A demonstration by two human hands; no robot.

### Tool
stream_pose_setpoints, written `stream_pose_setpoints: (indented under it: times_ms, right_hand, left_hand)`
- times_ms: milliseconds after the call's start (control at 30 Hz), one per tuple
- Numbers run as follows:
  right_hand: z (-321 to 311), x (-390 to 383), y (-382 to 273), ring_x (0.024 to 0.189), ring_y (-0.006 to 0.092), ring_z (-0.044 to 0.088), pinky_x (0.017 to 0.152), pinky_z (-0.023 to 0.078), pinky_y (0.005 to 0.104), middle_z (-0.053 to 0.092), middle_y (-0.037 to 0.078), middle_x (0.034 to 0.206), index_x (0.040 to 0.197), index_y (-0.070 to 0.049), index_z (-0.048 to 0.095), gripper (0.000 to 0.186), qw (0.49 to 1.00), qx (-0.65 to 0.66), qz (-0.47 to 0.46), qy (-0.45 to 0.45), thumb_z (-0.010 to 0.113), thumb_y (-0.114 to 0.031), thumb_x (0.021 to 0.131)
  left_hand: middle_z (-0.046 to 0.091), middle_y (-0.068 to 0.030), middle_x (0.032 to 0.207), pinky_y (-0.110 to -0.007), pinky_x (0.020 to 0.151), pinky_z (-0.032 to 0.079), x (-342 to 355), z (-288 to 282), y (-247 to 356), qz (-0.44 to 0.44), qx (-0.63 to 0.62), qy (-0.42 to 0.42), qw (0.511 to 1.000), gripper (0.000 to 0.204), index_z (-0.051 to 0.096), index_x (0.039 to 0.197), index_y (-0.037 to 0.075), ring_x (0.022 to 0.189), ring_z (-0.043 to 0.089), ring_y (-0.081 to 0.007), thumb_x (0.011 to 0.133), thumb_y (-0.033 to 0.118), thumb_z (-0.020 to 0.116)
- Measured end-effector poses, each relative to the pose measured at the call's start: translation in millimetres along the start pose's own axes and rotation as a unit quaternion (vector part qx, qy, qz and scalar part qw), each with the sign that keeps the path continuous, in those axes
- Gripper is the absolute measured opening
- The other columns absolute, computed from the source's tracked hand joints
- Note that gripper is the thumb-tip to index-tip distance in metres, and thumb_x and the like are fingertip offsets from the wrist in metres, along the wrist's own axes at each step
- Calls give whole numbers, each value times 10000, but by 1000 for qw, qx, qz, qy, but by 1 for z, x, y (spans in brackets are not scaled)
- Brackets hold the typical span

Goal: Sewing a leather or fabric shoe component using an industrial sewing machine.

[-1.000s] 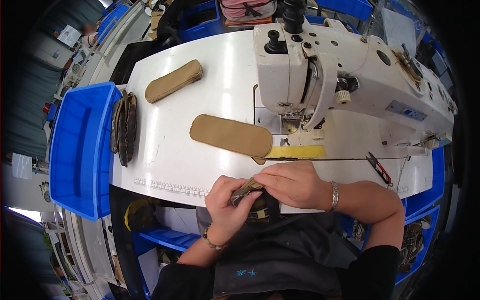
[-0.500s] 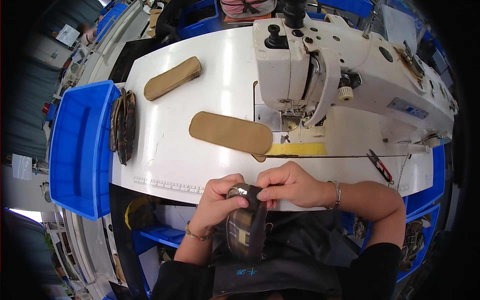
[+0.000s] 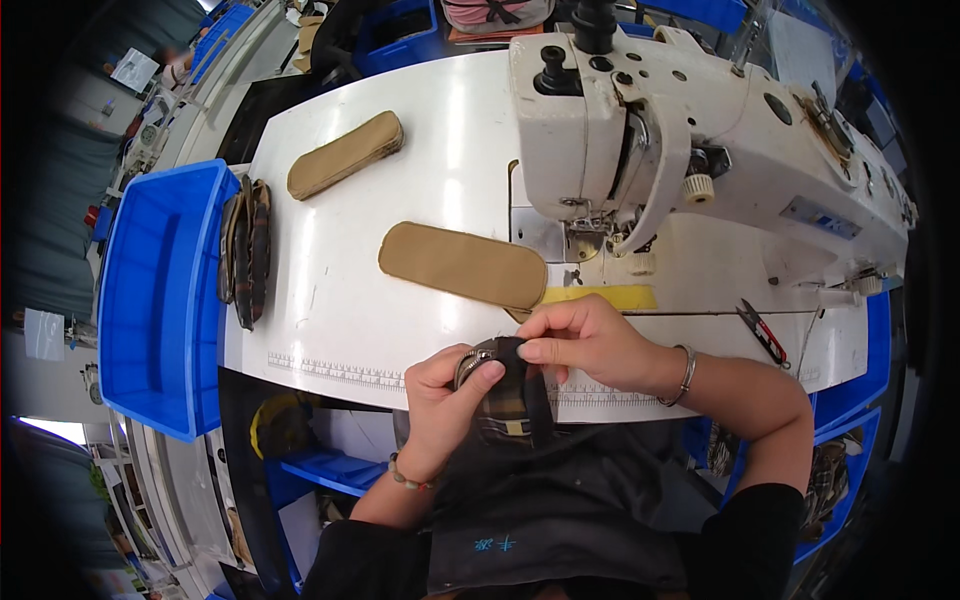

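My left hand [image 3: 440,400] is closed on a dark plaid fabric piece [image 3: 505,405] with a curved zipper [image 3: 478,362] near its top. My right hand [image 3: 590,350] pinches a black tab or band at the piece's top, above the table's front edge. Just beyond my hands a tan oblong pad [image 3: 460,265] lies on the white table [image 3: 330,280], partly over another tan piece. Farther back at the left rests a thicker tan oblong stack [image 3: 345,155]. The white sewing machine [image 3: 560,130] stands at the back right, with a yellow strip [image 3: 600,296] in front of its needle plate.
A blue bin [image 3: 165,300] sits left of the table, beside folded plaid pieces [image 3: 245,255]. Red-handled snips [image 3: 762,333] lie at the right. Blue bins hold material at back and lower right. A partly seen person [image 3: 178,65] is in the far left background.
Over the last second the plaid piece was lowered and turned, then raised again toward the table edge. My right hand has shifted up to grip its black top part.
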State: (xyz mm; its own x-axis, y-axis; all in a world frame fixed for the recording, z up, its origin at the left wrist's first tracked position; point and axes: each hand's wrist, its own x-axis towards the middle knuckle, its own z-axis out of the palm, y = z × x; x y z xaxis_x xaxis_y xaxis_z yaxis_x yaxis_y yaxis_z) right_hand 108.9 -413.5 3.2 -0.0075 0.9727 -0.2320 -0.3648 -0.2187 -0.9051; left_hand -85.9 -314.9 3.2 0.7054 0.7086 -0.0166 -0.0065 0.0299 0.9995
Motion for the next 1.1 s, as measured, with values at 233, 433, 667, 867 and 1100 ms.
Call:
stream_pose_setpoints:
  times_ms: [233,433,667,867,1100]
  right_hand:
    - [1,-2,8,789,65,617,733,527,243,670,15,896,1041,-2,660,161,999,-13,-19,30,617,-147,986]
    - [9,-7,10,813,80,637,746,544,245,668,20,976,1088,-9,639,177,978,207,15,-6,601,-158,1000]
    - [2,-7,-1,666,71,631,583,531,196,668,23,863,1060,-5,631,189,977,203,26,-65,595,-183,1007]
    - [-2,-5,-9,582,31,556,510,439,189,609,-20,701,830,-49,638,225,998,-53,9,-29,732,-230,924]
    - [-4,0,-4,612,19,531,576,437,192,595,-41,706,808,-52,623,211,996,15,1,-87,712,-191,939]
  left_hand:
    - [707,-42,809,-221,674,474,-2,3,0,-16,37,34,999,130,738,931,-49,727,591,-68,879,69,744]
    - [727,-50,836,-233,702,512,-3,9,0,-66,-108,23,992,174,734,983,-45,764,633,-86,922,115,708]
    - [732,-64,903,-251,753,525,-5,24,4,-110,-306,-22,945,211,718,1024,-53,803,644,-102,944,139,687]
    - [729,-72,948,-266,756,534,-6,13,-6,-8,-112,53,992,277,696,1056,-40,827,664,-125,959,219,676]
    - [728,-86,975,-278,789,552,2,6,-2,-144,-321,-15,936,276,676,1084,-34,852,684,-142,984,221,638]
